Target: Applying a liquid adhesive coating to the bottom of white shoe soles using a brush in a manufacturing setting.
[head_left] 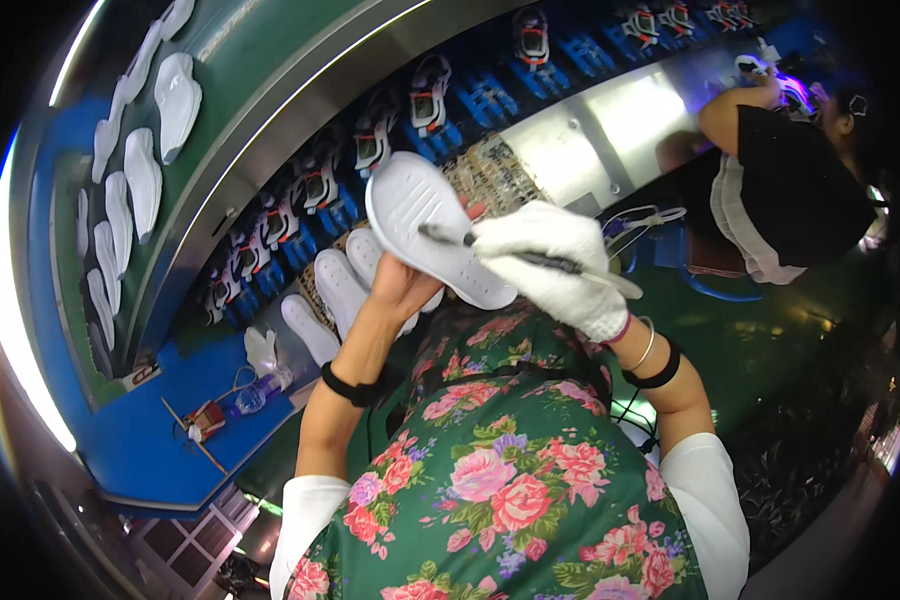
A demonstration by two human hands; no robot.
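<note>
A white shoe sole [410, 205] is held up and tilted in front of my chest. My bare left hand [402, 287] grips it from below, fingers showing past its far edge. On my right hand [555, 262] is a white knit glove, closed around a slim brush [615, 284] with a dark ferrule and a pale handle end. The brush tip meets or hovers just over the middle of the sole; I cannot tell which. Beside my left wrist, more white soles [338, 288] stand in a row, partly hidden by the hand and forearm.
Shoe uppers [429, 97] ride on blue racks along the line ahead. At left, white soles [177, 105] lie on a green belt behind a metal rail [240, 140]. A blue table [150, 435] holds a bottle [258, 395] and a small brownish-red container [206, 422]. A co-worker [800, 190] is at right.
</note>
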